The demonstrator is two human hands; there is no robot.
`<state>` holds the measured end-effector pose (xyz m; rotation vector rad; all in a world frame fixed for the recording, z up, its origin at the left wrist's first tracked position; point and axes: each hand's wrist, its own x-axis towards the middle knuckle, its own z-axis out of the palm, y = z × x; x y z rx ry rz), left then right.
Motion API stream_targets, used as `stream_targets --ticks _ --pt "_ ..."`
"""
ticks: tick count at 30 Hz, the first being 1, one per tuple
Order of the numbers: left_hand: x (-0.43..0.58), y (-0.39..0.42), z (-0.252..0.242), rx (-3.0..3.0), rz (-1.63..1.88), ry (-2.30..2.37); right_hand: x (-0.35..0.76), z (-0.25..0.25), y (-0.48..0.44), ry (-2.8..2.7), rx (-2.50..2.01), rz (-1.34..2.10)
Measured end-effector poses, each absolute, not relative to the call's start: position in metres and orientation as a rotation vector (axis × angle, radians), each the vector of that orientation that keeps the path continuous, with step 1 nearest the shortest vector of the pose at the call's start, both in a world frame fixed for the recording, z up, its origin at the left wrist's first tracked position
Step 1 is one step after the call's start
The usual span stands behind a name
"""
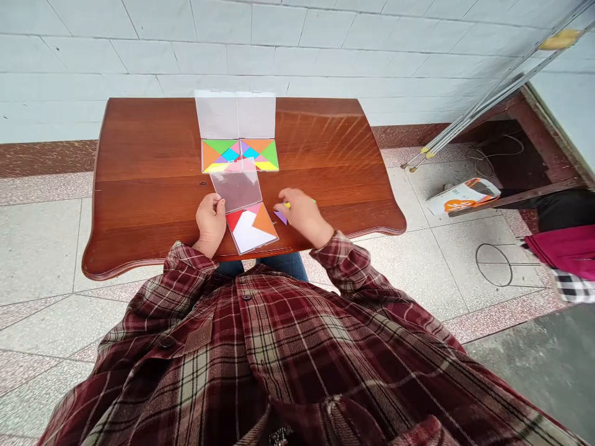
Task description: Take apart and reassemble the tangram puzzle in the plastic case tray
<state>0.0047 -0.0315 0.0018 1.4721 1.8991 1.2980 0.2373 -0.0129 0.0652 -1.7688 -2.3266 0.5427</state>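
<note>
My left hand (211, 217) pinches the edge of a raised clear lid (237, 188). That lid belongs to a tangram case (251, 238) lying tilted near the front edge of the table. Inside the case, a red piece (233, 218), a pink piece (253, 209) and an orange triangle (264, 222) lie around a bare white area. Just right of the case my right hand (302, 214) hovers low, its fingers curved with a gap between thumb and index. A yellow piece (287, 204) shows in that gap; a purple triangle (281, 217) lies below. The palm hides other pieces, with a green tip (313, 201) showing.
Behind, two filled tangram cases (218, 144) stand side by side with lids (256, 114) upright. The brown wooden table (149, 204) meets a white tiled wall (325, 59). At right on the floor are a carton (462, 197) and a metal pole (446, 133).
</note>
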Motion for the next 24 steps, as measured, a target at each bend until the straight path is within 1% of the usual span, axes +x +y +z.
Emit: stream_targets --ticks 2,5,9,13,20,24 --pt "0.005 -0.032 0.002 1.478 1.298 1.900 0.214 0.064 -0.031 -2.476 -1.693 0.556" --pt "0.005 -0.032 0.000 1.498 1.307 1.899 0.193 0.056 -0.044 -2.614 -1.699 0.442" --pt "0.005 -0.032 0.000 1.497 1.321 1.897 0.185 0.050 -0.045 -2.706 -1.734 0.287" --pt "0.006 -0.031 0.000 1.484 1.317 1.901 0.182 0.056 -0.046 -2.774 -1.737 0.208" --pt "0.005 -0.031 -0.001 1.451 1.320 1.887 0.189 0.063 -0.050 -2.785 -1.737 0.261" --pt "0.006 -0.031 0.001 1.451 1.314 1.895 0.207 0.069 -0.046 -2.538 -1.850 0.415"
